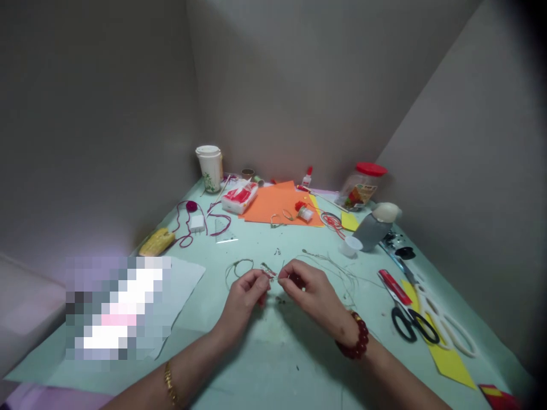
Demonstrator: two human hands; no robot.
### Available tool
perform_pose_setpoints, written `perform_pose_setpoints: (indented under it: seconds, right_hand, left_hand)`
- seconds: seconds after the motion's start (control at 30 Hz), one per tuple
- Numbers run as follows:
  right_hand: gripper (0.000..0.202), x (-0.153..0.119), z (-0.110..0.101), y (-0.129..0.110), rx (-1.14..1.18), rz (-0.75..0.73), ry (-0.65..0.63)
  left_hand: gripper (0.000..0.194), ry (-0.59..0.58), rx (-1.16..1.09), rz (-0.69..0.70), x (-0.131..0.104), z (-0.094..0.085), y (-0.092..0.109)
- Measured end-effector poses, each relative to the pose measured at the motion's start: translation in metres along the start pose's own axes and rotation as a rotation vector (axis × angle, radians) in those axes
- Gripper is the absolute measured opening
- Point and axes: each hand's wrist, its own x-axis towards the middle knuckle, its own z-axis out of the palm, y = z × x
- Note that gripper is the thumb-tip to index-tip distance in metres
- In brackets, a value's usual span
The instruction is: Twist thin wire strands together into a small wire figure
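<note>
Near the middle of the green table [273, 370], my left hand [248, 293] pinches a small red and pale piece [269, 273], too small to make out fully. My right hand [310, 290] is closed at the thumb and forefinger, just right of that piece; what it grips is too fine to name. A loop of thin greenish cord [243, 262] lies behind my left hand. More thin cord [337, 265] is spread behind and to the right of my right hand. Tiny dark bits [280, 300] lie on the table between the hands.
Black-handled scissors [404, 324], white-handled scissors [436, 310] and yellow paper [453, 364] lie right. A grey bottle [374, 228] and red-lidded jar [361, 185] stand behind. Orange paper [273, 202], a tissue pack [240, 196] and a white cup [210, 171] are farther back.
</note>
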Motion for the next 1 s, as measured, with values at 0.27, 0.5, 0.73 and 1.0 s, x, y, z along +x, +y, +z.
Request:
perform_pose_setpoints:
  seconds: [0.27, 0.5, 0.73, 1.0]
  right_hand:
    - [0.012, -0.008, 0.010, -0.004, 0.018, 0.007, -0.039]
    - [0.013, -0.005, 0.008, 0.003, 0.122, 0.096, 0.093]
    - [0.010, -0.005, 0.008, 0.008, 0.162, 0.019, 0.043]
    - [0.011, -0.009, 0.007, 0.004, 0.021, -0.083, 0.068]
  left_hand:
    - [0.027, 0.036, 0.004, 0.025, -0.003, -0.001, 0.008]
    - [0.024, -0.011, 0.297, 0.255, -0.006, -0.001, 0.000]
    - [0.017, -0.092, 0.488, 0.353, -0.007, -0.001, -0.007]
    - [0.015, 0.015, 0.364, 0.343, -0.006, -0.003, -0.005]
